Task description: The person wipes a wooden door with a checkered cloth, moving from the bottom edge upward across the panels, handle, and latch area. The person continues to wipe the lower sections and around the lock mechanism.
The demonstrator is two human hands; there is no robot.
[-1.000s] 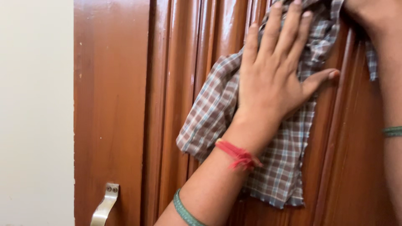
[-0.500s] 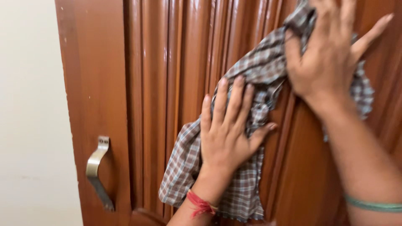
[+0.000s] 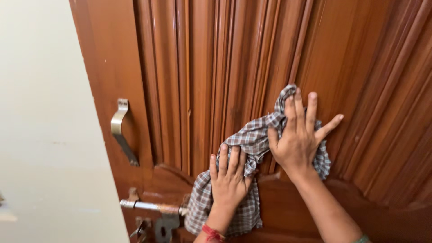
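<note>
Now both hands sit lower on the wooden door (image 3: 342,67) than a second ago; I've dragged the checked cloth (image 3: 252,139) down the grooved panel toward the carved curve at its foot. Nearest me, my left hand (image 3: 228,177) lies flat on the lower part of the cloth, fingers spread and straight, palm pressing it to the wood; no pinch, just pressure. A red thread band (image 3: 211,233) shows at that wrist. Up and right of it, my right hand (image 3: 299,137) presses the upper bunch of the same cloth, fingers splayed open, thumb out to the side, nothing clenched as far as I can see. Earlier that hand was high near the top of the view and the cloth hung longer; now the cloth is crumpled between the two palms.

Left of the cloth, well apart, the metal pull handle (image 3: 120,130) is fixed to the door's edge strip. Below the handle, near the cloth's lower left corner, a sliding bolt (image 3: 150,206) runs across. Beyond the door edge, farther left, the pale wall (image 3: 45,112).

My read: the downward wipe has covered the upper grooves and reached the lower moulding.
</note>
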